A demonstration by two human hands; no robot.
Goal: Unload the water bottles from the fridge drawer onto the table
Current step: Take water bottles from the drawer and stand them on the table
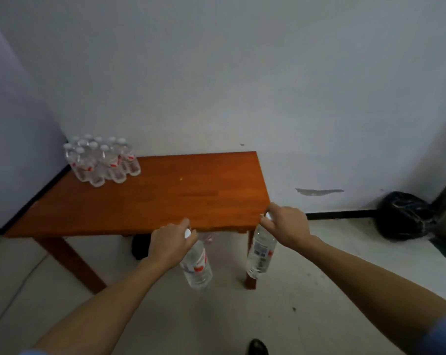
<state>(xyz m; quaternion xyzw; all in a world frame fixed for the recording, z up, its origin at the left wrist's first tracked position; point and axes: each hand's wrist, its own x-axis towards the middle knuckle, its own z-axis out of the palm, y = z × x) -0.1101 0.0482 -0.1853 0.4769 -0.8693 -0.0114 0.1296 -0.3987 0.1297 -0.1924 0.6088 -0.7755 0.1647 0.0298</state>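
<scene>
Head view, hands (169, 243) (287, 226) gripping two water bottles (197, 265) (261, 252), bottle cluster (101, 162) on table (178, 201)

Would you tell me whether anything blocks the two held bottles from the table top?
Nothing visible does: the left hand and right hand hold the left bottle and right bottle before the table; the bottle cluster stands at its far left corner.

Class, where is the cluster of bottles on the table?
In the head view, the bottle cluster stands at the far left corner of the table, near the wall.
</scene>
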